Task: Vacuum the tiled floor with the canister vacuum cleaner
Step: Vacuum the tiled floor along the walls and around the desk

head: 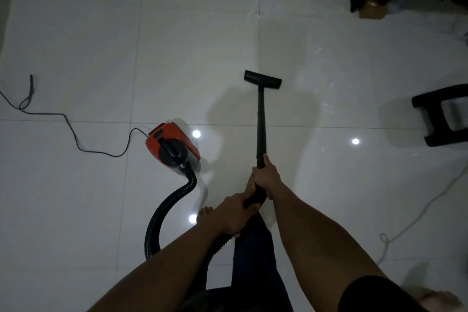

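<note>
Hands (266,177) gripping wand (260,119), nozzle (262,79) on floor (177,45)

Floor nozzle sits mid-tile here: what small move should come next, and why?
Probably push the floor nozzle forward along the tiled floor. Both hands, right hand and left hand, grip the wand, and pale dusty specks lie just beyond the nozzle, near the tile joint.
</note>
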Action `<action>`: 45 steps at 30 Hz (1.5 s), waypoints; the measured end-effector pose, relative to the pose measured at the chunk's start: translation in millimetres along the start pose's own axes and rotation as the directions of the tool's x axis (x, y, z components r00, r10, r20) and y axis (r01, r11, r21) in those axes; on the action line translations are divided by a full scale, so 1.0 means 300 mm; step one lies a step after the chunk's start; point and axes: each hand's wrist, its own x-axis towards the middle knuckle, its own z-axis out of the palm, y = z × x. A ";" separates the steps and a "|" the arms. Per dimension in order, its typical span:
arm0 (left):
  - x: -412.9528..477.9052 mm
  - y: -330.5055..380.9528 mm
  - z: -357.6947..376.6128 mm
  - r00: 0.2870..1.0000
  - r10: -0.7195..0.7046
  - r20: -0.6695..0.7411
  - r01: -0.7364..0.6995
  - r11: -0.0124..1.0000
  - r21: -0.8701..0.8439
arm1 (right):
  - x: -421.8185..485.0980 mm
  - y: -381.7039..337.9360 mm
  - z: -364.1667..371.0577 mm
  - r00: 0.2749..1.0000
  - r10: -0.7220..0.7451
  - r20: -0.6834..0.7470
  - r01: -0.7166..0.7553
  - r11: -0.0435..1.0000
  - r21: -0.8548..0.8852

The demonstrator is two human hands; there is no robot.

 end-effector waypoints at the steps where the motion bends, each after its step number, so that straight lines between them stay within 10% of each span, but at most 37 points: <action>1: 0.017 0.026 -0.001 1.000 -0.014 0.004 0.014 1.000 -0.019 | 0.017 -0.011 -0.022 1.000 0.001 0.004 -0.001 1.000 -0.009; 17: 0.346 0.484 -0.244 0.975 -0.077 -0.210 0.058 0.994 -0.094 | 0.376 -0.489 -0.323 0.993 -0.054 0.108 0.059 0.997 -0.043; 45: 0.923 0.969 -1.085 0.993 0.017 -0.116 -0.023 0.998 -0.052 | 0.919 -1.418 -0.572 0.999 0.017 -0.034 -0.020 0.994 -0.110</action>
